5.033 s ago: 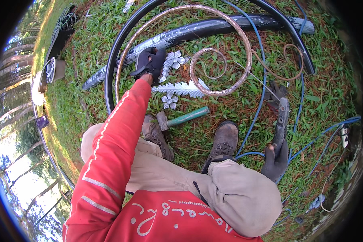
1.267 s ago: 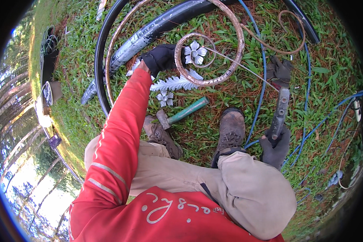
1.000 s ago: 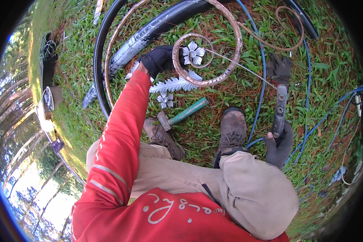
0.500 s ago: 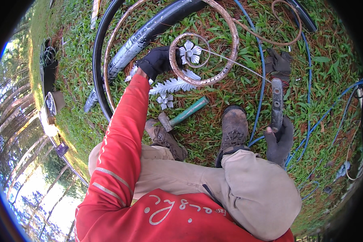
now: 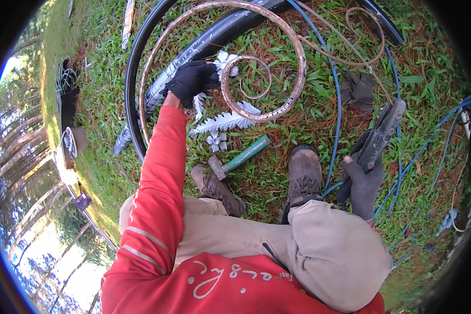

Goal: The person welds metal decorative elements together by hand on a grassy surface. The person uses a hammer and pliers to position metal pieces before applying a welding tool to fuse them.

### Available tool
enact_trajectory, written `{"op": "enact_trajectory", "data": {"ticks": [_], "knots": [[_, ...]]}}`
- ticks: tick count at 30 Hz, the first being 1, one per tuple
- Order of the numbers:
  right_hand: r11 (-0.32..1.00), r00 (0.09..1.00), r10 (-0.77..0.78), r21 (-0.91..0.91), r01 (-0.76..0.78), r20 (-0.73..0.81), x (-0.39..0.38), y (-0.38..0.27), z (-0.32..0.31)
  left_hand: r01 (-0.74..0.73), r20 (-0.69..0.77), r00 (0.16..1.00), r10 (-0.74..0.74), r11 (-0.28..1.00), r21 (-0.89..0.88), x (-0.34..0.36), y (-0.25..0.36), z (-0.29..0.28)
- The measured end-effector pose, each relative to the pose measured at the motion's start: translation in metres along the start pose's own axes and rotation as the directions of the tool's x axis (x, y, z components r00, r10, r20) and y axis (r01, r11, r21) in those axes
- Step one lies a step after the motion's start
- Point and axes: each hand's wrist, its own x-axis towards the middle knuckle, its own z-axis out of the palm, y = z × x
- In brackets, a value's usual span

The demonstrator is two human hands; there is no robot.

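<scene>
My left hand [image 5: 193, 82], in a black glove, is closed on a silver metal flower [image 5: 224, 62] at the left edge of a small scroll ring [image 5: 264, 64]. Its fingertips are partly hidden. In my right hand [image 5: 363, 183], in a grey glove, is a worn welding electrode holder [image 5: 381, 137], tilted up to the right. A thin welding rod [image 5: 380, 86] leads away from its far end. Just below my left hand lie a silver metal leaf [image 5: 226, 123] and another silver flower [image 5: 216, 141]. A hammer [image 5: 246, 156] with a green handle rests by my left boot.
A large rusty bent-metal scroll [image 5: 301, 68] lies over a thick black pipe [image 5: 214, 37] and a black curved bar [image 5: 129, 83]. Blue cables [image 5: 336, 99] cross the grass. A spare dark glove [image 5: 358, 88] lies right of centre. My boots [image 5: 304, 170] stand in front.
The electrode holder and its rod have swung up and right, away from the small ring. My left hand has drawn the flower leftward, from inside the ring to its left edge.
</scene>
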Motion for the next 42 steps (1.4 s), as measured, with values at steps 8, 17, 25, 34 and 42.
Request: {"op": "enact_trajectory", "data": {"ticks": [8,17,25,34,42], "knots": [[0.992,0.992,-0.093,0.099,0.084,0.088,0.032,-0.040,0.047,-0.007,-0.207,0.975,-0.077,0.925,-0.380,-0.024,0.075,-0.010],[0.987,0.984,-0.125,0.121,0.110,0.124,0.043,-0.042,0.078,-0.023,-0.158,0.983,0.097,0.910,0.415,-0.006,0.120,0.011],[0.991,0.995,-0.092,0.105,0.088,0.033,0.035,-0.016,0.044,-0.116,-0.090,0.968,0.236,0.733,0.671,0.040,0.118,-0.009],[0.993,0.994,-0.106,0.052,0.106,-0.005,0.026,-0.002,0.033,-0.186,0.136,0.982,0.130,0.783,0.593,0.057,0.130,-0.006],[0.995,0.995,-0.101,-0.005,0.101,-0.012,0.022,-0.007,0.033,-0.108,0.345,0.932,-0.108,0.828,0.550,0.060,0.140,0.049]]}}
